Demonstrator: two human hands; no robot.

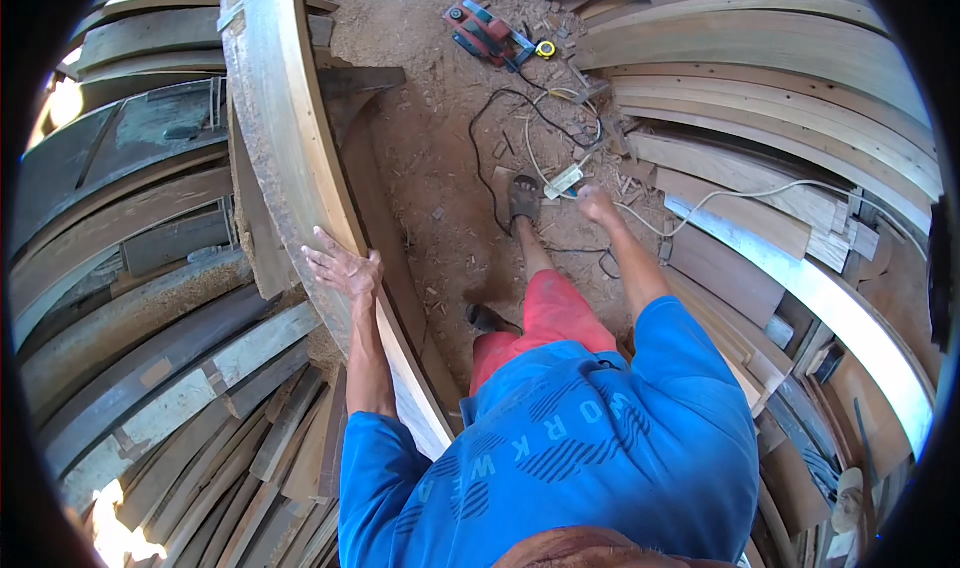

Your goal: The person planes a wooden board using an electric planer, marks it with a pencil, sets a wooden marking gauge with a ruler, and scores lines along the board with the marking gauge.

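My left hand (342,265) grips the edge of a long pale wooden plank (290,138) that stands on its edge and runs from near my body away to the top of the view. My right hand (596,204) swings free over the dirt floor, fingers curled, nothing in it. I wear a blue shirt and red shorts, and my sandalled foot (524,197) steps forward on the sawdust-covered ground.
Stacks of dark and pale planks (150,298) line the left, and more boards (780,98) the right. A red power tool (482,30), a yellow tape measure (545,49), black and white cables and a white power strip (563,180) lie on the dirt ahead.
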